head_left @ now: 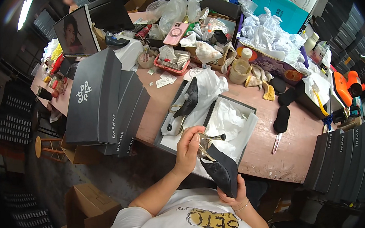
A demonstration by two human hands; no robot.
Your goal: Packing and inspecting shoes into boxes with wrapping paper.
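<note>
A black slingback shoe (222,170) with a gold-coloured lining and a slim heel is held up in front of my chest, tilted. My left hand (187,151) is closed on its heel and strap end. Around the pointed toe, my right hand (235,194) wraps its fingers; some of them are hidden beneath the shoe. Just beyond my hands lies an open dark shoebox (251,115) with white tissue paper (229,123) inside. The matching black shoe (190,98) rests on tissue in the other half of the box, at the left.
Dark shoeboxes (92,100) are stacked at the left of the pink table (292,159), and more boxes (344,159) stand at the right. Behind are a jar (240,69), a red basket (172,69) and a phone (176,33). A pink-handled tool (276,143) lies right.
</note>
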